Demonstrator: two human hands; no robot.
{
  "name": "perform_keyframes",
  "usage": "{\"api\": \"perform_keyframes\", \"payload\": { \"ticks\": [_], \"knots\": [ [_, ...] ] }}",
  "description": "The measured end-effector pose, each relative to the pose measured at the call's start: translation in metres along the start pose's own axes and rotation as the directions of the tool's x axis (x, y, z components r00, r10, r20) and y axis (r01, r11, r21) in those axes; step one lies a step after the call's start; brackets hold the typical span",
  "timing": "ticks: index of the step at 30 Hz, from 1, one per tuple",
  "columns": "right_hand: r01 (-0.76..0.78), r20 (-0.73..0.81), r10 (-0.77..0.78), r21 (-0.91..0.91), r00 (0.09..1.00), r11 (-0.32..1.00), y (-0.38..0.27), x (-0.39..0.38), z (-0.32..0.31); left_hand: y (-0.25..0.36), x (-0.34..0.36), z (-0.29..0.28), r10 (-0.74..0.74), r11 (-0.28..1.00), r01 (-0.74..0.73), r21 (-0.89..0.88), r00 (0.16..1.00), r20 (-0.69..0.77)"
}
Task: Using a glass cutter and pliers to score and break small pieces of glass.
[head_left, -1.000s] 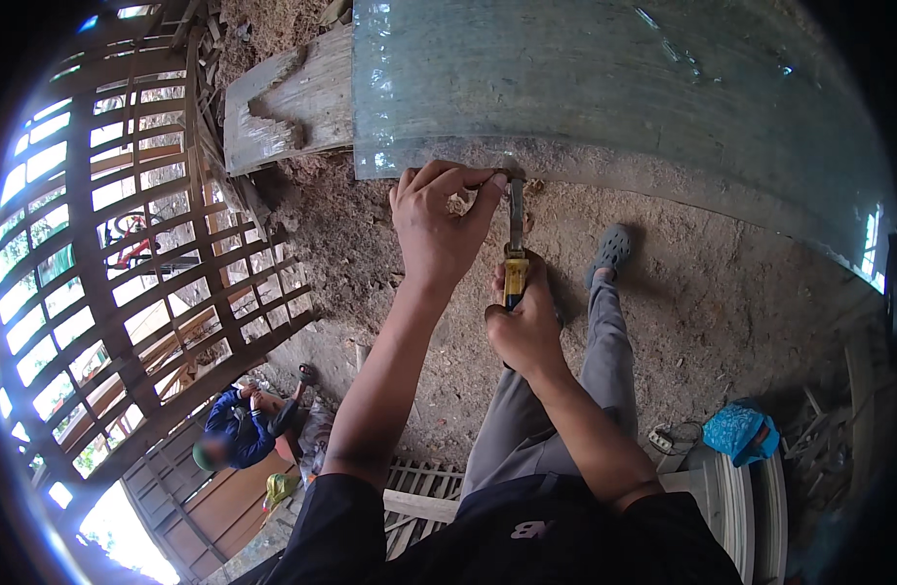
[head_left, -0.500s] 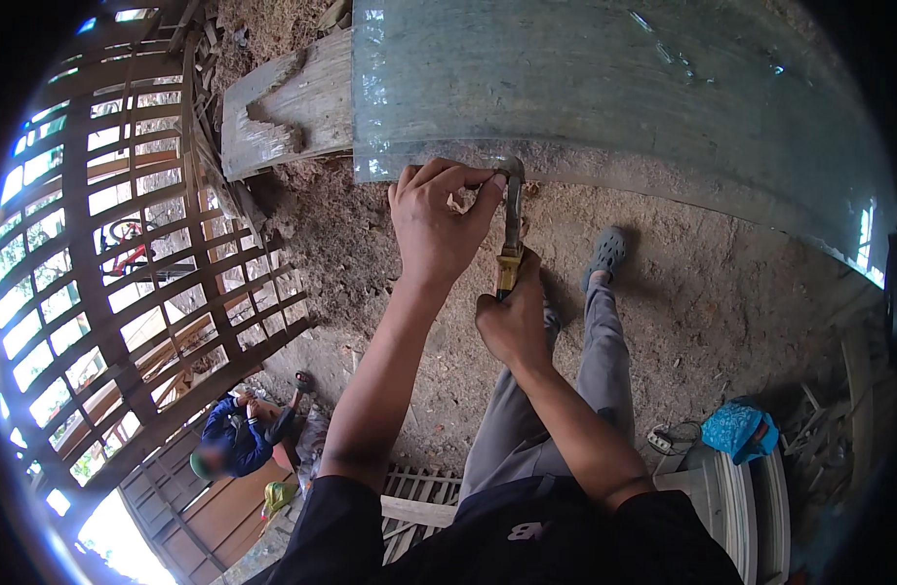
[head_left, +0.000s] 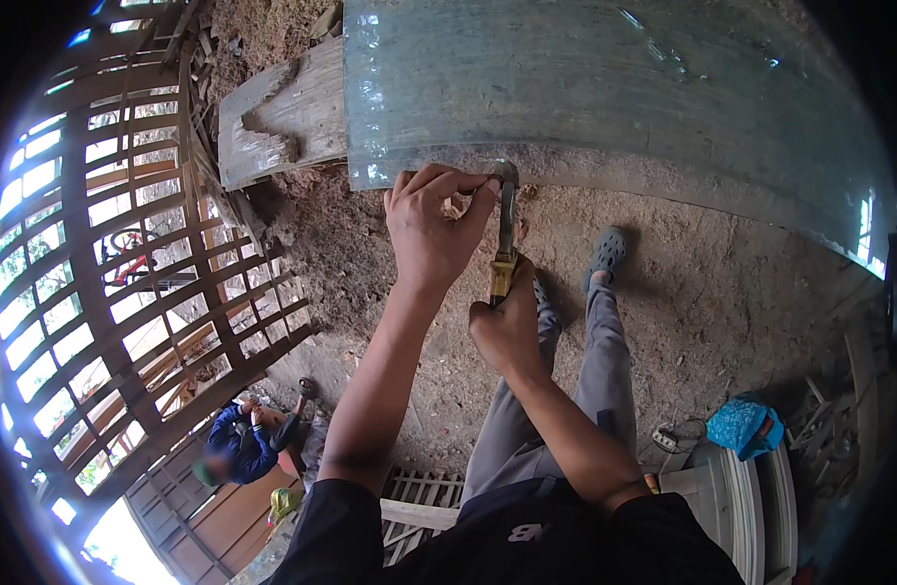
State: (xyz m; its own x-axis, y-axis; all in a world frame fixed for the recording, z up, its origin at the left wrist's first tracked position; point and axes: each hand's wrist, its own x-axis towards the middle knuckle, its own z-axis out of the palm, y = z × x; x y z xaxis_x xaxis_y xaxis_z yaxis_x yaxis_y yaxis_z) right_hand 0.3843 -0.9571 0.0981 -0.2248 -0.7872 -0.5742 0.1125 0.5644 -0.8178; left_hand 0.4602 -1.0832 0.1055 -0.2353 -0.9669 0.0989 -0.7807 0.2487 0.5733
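Note:
My right hand (head_left: 507, 327) grips a hammer (head_left: 507, 219) by its yellow-and-black handle, the grey metal shaft pointing away from me. The hammer's head lies at the near edge of a large greenish glass sheet (head_left: 526, 88). Beside that head, my left hand (head_left: 434, 229) is closed in a pinch, thumb and forefinger meeting right next to the metal. Whatever sits between those fingertips is too small or hidden to make out.
A worn wooden board (head_left: 312, 117) sticks out left of the glass. A wooden lattice (head_left: 146, 244) stands at left, near a seated person (head_left: 244, 444) in blue. At lower right are a blue bag (head_left: 746, 427) and a power strip (head_left: 666, 441). Rough dirt ground (head_left: 721, 292) lies below.
Both hands and the hammer appear slightly further left and lower, as the whole view has shifted a little. The left pinch and the right grip are unchanged.

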Motion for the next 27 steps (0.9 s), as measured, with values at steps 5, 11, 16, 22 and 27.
{"api": "perform_keyframes", "payload": {
  "ticks": [5, 11, 16, 22, 27],
  "knots": [
    [0.018, -0.045, -0.014, 0.100, 0.999, 0.995, 0.003, -0.002, 0.007, 0.000, -0.001, 0.000, -0.013, 1.000, 0.013, -0.014, 1.000, 0.009],
    [-0.004, -0.022, 0.007, 0.103, 1.000, 0.995, 0.005, -0.001, 0.007, -0.002, -0.001, 0.000, 0.052, 0.999, -0.052, -0.010, 0.998, -0.025],
    [0.025, -0.055, -0.021, 0.065, 0.998, 0.998, 0.002, -0.001, 0.007, -0.001, -0.001, -0.001, 0.012, 0.999, -0.012, -0.030, 1.000, 0.004],
    [-0.048, -0.038, 0.050, 0.045, 0.998, 0.998, 0.000, 0.000, 0.007, -0.001, 0.000, -0.002, 0.007, 1.000, -0.008, 0.001, 1.000, 0.018],
    [-0.015, -0.071, 0.022, 0.102, 0.997, 0.995, 0.000, -0.003, 0.013, 0.000, 0.004, -0.007, 0.059, 0.998, -0.059, 0.017, 0.998, 0.027]
  ]
}}
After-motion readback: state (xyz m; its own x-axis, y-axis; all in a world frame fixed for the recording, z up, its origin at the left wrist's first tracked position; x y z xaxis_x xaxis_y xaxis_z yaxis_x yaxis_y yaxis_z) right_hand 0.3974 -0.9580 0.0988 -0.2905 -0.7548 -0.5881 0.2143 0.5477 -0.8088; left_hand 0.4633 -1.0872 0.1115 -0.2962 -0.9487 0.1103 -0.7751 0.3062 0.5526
